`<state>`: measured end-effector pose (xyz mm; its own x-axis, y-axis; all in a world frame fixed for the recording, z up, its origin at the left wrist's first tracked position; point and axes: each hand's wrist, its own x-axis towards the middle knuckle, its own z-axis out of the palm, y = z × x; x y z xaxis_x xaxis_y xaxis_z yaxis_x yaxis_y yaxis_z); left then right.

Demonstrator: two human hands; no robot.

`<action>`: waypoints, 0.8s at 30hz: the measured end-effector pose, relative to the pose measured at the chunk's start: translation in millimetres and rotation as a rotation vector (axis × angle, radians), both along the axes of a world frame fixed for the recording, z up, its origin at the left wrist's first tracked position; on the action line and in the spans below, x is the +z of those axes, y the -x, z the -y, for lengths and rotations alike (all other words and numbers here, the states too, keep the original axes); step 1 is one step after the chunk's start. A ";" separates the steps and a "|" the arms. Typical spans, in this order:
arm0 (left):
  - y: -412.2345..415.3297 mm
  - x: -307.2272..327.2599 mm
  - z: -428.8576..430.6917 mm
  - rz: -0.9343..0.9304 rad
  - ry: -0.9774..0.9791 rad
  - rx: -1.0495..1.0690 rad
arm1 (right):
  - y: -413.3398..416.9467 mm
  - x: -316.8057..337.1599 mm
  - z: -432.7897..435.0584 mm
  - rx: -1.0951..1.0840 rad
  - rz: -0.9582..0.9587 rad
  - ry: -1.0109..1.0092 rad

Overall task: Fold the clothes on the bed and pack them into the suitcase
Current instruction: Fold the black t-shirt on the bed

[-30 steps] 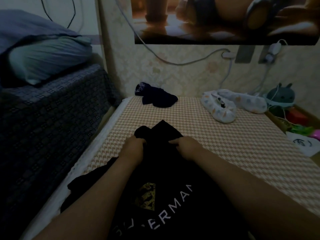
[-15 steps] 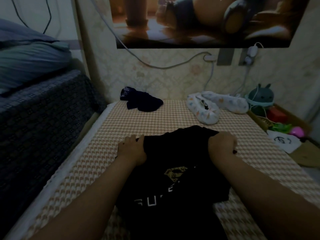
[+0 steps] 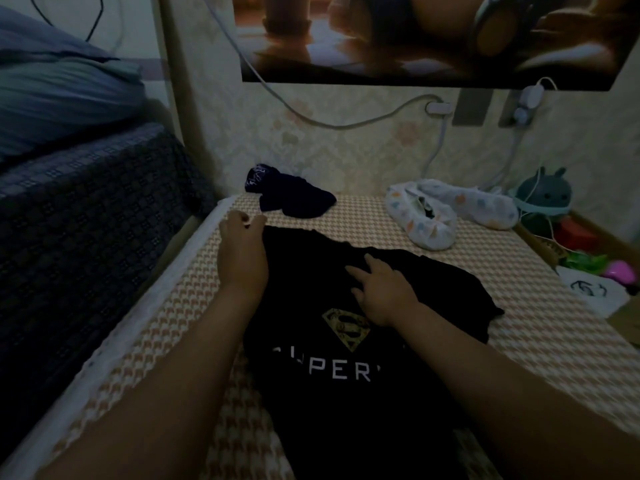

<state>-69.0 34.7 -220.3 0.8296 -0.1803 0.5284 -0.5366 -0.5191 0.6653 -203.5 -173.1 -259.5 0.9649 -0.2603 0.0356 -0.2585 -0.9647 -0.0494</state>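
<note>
Head view: your shirt (image 3: pixel 329 410) runs lengthwise away from you, left hand (image 3: pixel 242 252) pinching its far-left corner, right hand (image 3: pixel 382 294) flat near the collar.

Single wide-angle view from the wearer's head, facing forward and down along the bed (image 3: pixel 519 323) to the wall (image 3: pixel 346 161) at 12 o'clock, forearms close beneath the lens.

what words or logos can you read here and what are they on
"UPER": white letters on the black t-shirt, rest hidden.
"S": in the gold shield emblem above them.
White print on the dark garment: too blurred to read.
Black mark on the white bag: unreadable.
</note>
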 end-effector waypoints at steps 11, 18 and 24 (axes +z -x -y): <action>19.6 -9.2 -10.4 -0.094 -0.917 -0.164 | 18.9 16.4 4.9 0.000 -0.096 -0.188; 124.3 36.2 2.9 -0.104 -0.693 -0.558 | 96.5 60.2 -24.8 0.063 0.033 -0.181; 205.3 36.9 2.3 -0.304 -0.764 -0.704 | 159.9 65.1 -38.4 -0.002 -0.062 -0.373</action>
<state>-274.3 32.4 -183.4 0.4887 -0.8617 -0.1365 -0.7434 -0.4931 0.4518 -363.4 -134.8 -194.4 0.9616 -0.2468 -0.1203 -0.2742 -0.8828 -0.3814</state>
